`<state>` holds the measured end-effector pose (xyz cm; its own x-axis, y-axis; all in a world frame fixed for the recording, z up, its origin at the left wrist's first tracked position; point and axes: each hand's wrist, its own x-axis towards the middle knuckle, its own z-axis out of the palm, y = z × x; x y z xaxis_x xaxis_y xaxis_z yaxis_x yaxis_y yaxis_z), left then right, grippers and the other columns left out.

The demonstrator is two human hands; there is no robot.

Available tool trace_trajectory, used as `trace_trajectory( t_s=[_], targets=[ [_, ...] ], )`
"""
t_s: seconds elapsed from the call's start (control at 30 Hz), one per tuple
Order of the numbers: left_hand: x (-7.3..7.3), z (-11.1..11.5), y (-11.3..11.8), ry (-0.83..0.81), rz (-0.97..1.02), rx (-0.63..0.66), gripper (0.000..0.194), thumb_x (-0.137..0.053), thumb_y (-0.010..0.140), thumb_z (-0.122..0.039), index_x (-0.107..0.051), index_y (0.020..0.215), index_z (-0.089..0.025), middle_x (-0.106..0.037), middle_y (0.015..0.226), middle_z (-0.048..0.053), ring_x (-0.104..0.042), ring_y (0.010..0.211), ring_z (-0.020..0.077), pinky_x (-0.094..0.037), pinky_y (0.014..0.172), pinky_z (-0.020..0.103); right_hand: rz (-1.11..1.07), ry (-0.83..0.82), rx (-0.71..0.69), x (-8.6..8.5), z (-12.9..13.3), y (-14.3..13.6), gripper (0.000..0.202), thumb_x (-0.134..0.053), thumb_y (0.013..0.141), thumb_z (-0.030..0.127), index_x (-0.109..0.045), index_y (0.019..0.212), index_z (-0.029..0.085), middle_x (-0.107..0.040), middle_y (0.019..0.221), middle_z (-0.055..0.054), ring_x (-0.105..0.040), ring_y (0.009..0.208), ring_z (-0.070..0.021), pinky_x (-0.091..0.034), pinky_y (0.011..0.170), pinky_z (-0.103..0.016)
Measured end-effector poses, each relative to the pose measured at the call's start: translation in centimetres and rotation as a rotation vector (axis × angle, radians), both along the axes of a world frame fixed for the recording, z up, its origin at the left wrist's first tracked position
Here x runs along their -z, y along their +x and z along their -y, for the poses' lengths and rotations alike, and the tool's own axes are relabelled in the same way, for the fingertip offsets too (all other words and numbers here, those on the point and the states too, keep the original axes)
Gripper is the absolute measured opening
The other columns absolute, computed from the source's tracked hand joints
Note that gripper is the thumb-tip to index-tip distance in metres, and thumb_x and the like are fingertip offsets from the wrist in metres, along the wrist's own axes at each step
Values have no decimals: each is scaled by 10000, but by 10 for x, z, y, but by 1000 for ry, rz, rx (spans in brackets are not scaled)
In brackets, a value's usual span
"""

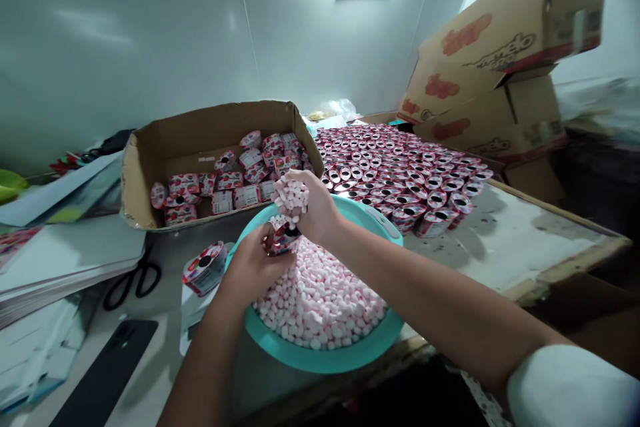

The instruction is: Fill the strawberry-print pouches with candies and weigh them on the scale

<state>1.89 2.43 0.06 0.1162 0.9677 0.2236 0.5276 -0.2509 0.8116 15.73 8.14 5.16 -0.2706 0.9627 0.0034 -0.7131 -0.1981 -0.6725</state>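
Observation:
A turquoise basin (325,361) full of small pale pink candies (325,300) stands at the centre. Above its left part, my left hand (257,260) is wrapped round a small red and white container (283,240), whose dark opening faces up. My right hand (315,210) is closed round a heap of pink candies (291,199), just above the container. Some candies lie at the container's opening. Left of the basin, another such container (205,268) stands on a pale stack.
An open cardboard box (173,140) at the back left holds several closed packs. Many open containers (400,170) stand in rows at the right. Scissors (133,283), a phone (107,373) and papers (65,247) lie at the left. Large cartons (490,47) rise at the back right.

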Motion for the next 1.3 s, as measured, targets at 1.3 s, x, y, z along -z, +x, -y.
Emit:
trace_trajectory(
  t_s=[1.3],
  targets=[
    [-6, 3, 0, 20, -54, -200, 261, -688, 642, -243, -491, 804, -188, -525, 689, -62, -507, 635, 111, -384, 594, 201, 1812, 505, -294, 16, -22, 59, 293, -797, 637, 304, -717, 900, 202, -673, 860, -73, -637, 798, -279, -477, 704, -374]
  ],
)
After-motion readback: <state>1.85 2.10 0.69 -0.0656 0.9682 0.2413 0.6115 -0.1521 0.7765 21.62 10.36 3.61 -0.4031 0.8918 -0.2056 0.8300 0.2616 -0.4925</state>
